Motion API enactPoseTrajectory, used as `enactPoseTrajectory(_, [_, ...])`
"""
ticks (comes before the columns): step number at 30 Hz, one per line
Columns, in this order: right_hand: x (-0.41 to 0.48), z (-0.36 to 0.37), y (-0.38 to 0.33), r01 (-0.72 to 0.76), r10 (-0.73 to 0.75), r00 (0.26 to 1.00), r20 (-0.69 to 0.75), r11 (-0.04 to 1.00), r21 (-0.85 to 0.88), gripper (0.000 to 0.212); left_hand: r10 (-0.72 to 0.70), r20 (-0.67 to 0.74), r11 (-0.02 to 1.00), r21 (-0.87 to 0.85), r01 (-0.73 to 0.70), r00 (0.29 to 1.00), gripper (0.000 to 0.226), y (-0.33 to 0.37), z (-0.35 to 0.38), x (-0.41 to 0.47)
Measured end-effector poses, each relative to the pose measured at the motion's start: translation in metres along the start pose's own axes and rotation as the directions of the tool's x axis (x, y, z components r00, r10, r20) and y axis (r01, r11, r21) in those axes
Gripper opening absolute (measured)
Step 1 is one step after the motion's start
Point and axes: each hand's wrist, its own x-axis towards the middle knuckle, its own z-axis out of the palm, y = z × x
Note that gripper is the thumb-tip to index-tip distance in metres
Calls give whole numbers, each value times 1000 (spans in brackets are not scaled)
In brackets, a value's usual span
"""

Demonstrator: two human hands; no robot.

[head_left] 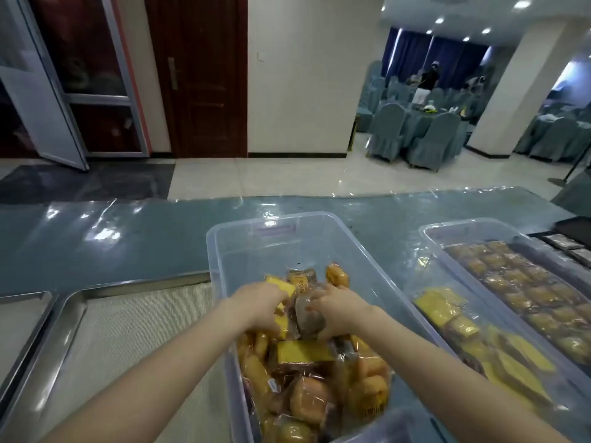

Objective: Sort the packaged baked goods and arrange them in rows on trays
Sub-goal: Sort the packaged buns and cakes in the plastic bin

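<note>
Packets being picked from the mixed bin, as seen in the head view.
Both hands are being lowered into the clear bin point(287, 238), because the unsorted baked goods point(307, 398) are being kept heaped at its near end. A brown packet point(308, 318) on top of the heap is being clasped by the right grip point(339, 310), fingers curled round it. The left grip point(259, 302) is being pressed, fingers bent, onto a yellow packet point(284, 287) just beside; whether that one is being held cannot be told. A steel tray point(73, 302), left on the table point(128, 238), is seemingly being kept for rows.
</note>
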Motion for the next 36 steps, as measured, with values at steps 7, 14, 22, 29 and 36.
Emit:
enactPoseTrajectory(7, [4, 29, 14, 68, -74, 977, -200, 997, -35, 39, -90, 58, 993, 83, 85, 994, 39, -9, 26, 19])
enactPoseTrajectory(14, [-13, 12, 24, 41, 116, 889, -442, 943, 330, 37, -213, -183, 957, -238, 167, 960, 24, -26, 8, 19])
enactPoseTrajectory(22, [-16, -4, -19, 119, 303, 752, -585, 812, 572, 53, -436, 110, 54, -987, 148, 893, 26, -4, -24, 7])
enactPoseTrajectory(29, [-11, -6, -32, 234, 51, 875, -482, 826, 513, 72, -448, 40, 177, -975, 132, 893, 66, -13, -38, -4])
enactPoseTrajectory(36, [42, -3, -5, -56, 262, 927, -270, 804, 592, 40, -567, -202, 506, -851, 143, 799, 63, -42, -45, 15])
